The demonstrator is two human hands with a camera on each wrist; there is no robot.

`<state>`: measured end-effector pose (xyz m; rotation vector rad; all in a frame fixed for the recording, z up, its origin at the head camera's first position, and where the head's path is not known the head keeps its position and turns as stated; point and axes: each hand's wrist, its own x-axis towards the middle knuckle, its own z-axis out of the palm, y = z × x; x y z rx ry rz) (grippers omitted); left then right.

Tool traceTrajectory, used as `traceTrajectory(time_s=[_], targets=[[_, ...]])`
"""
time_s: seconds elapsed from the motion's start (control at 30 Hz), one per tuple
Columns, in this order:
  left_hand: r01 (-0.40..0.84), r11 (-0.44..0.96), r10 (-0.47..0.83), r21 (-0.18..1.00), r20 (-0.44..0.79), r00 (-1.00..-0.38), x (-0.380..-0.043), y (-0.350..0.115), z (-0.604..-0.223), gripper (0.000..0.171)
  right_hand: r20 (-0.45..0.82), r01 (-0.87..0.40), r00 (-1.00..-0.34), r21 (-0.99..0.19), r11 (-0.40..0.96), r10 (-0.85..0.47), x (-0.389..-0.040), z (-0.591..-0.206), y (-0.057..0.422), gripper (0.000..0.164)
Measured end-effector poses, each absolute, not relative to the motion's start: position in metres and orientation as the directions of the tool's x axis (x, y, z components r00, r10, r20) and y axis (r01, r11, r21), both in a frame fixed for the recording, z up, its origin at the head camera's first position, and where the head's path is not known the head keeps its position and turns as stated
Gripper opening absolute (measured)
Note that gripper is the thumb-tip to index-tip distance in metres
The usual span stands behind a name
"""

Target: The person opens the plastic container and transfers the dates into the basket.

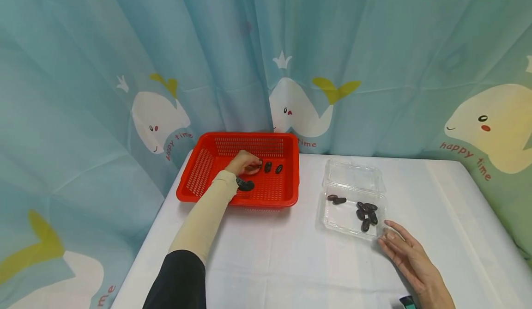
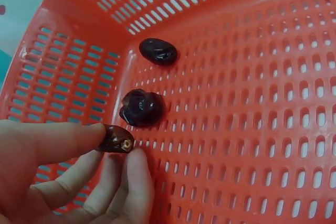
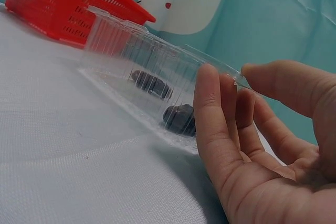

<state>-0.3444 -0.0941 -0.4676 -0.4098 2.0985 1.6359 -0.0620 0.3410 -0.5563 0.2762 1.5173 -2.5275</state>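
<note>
In the eleven-o'clock basket [image 1: 266, 202], my left grip [image 1: 244, 162] pinches a date [image 2: 116, 138]: picking, seemingly, with lifting due. My right grip [image 1: 410, 257] pinches the box [image 1: 338, 217].

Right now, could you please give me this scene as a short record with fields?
Left hand grip: pinches one date inside the red plastic basket
Also in basket: two more visible dates
Right hand grip: pinches the rim of the clear clamshell box
Box lid: open, on the far side
Box contents: two dates at left, a cluster of dates at right
</note>
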Motion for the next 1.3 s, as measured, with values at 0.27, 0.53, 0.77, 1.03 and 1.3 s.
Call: traceTrajectory(time_s=[0.27,0.53,0.77,1.03,1.3], targets=[[-0.434,0.316,0.028,0.844,-0.466,-0.884,-0.342,-0.089,-0.469,0.019,-0.288,0.272,-0.957,-0.848,-0.454,-0.035,-0.062,-0.554,0.34,0.036],[-0.363,0.397,0.023,0.843,-0.404,-0.914,-0.342,-0.087,-0.478,0.022,-0.323,0.3,-0.946,-0.839,-0.453,-0.028,-0.063,-0.554,0.34,0.036],[-0.357,0.441,0.024,0.823,-0.409,-0.912,-0.342,-0.085,-0.479,0.016,-0.324,0.293,-0.946,-0.843,-0.452,-0.011,-0.063,-0.555,0.341,0.036],[-0.353,0.444,0.038,0.824,-0.41,-0.911,-0.337,-0.088,-0.472,0.022,-0.315,0.289,-0.949,-0.843,-0.453,-0.02,-0.063,-0.555,0.341,0.036],[-0.338,0.377,0.06,0.862,-0.387,-0.92,-0.338,-0.097,-0.457,0.031,-0.306,0.282,-0.952,-0.837,-0.469,-0.026,-0.063,-0.554,0.342,0.037]])
